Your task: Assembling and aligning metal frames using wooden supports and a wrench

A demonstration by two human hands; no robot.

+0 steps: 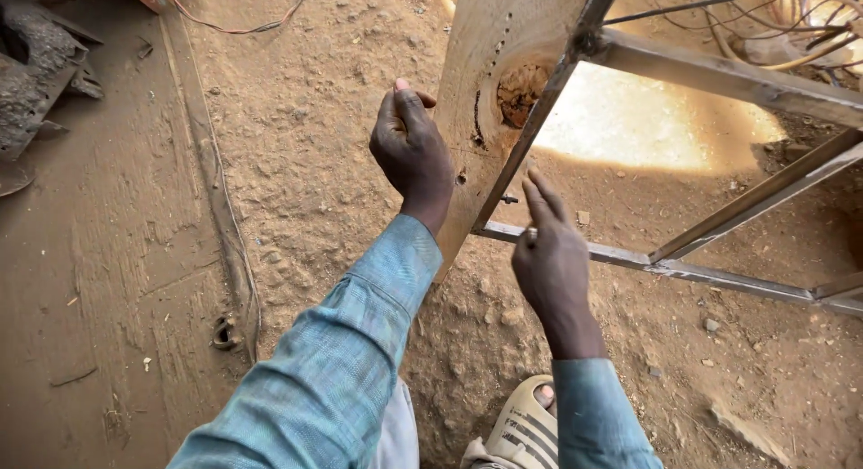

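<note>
My left hand (412, 150) is wrapped round the left edge of a wooden board (490, 64), thumb up top, fingers curled behind, firm hold. Board stands tilted, leaning up and to the right, lower end down by the dirt ground (306, 163) between my two wrists. Big knot (520, 91) in the wood, rough and crumbly, w/ a dark crack curving beside it and a row of small holes above.

Board lies against a metal frame (719, 73) of grey bars; one slanted bar runs down the board's right side, touching it. Lower bar of the frame runs off to the right, just above the ground.

My right hand (550, 253) is up at the board's right edge, where slanted bar meets lower bar. Fingers straight and pointing up, hand mostly open, fingertips touching bar/board edge. Small pale thing at the thumb; can't tell what it is or if I'm pinching it.

Both sleeves blue. Striped sandal (521, 428) under my right forearm, toe showing. Left of me: flat packed floor strip, a thin cable (238, 244) running along its edge, scrap metal (36, 64) piled top-left. Wires (764, 19) tangled behind frame, top-right.
</note>
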